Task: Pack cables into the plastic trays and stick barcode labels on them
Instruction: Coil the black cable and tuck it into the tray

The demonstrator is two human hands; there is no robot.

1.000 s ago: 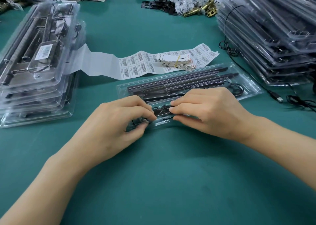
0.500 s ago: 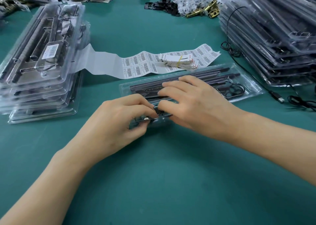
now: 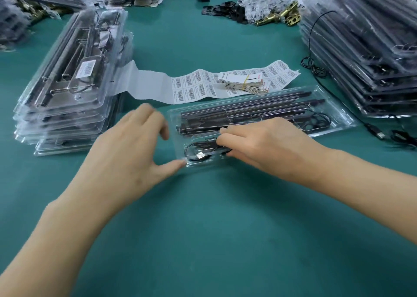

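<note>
A clear plastic tray point(image 3: 338, 125) lies across the middle of the green table, with dark rods in its far slots. A coiled black cable point(image 3: 198, 152) with a silver USB plug sits in its near-left compartment. My right hand point(image 3: 266, 147) lies over that compartment, and its fingertips and thumb pinch the cable's right part. My left hand point(image 3: 126, 152) is spread just left of the tray; its thumb tip touches the near-left corner and its fingers are lifted and blurred. A strip of barcode labels point(image 3: 194, 87) lies beyond the tray.
A stack of closed trays point(image 3: 67, 82), the top one labelled, stands at the left. A taller stack of trays point(image 3: 365, 55) fills the right side. A loose black cable point(image 3: 381, 135) trails beside it. A bundle of tags point(image 3: 243, 83) rests on the labels. Black and brass parts point(image 3: 270, 12) lie at the back.
My left hand has let go of the cable and moved left, opening its fingers. My right hand has stayed over the cable compartment. The view has shifted a little.
</note>
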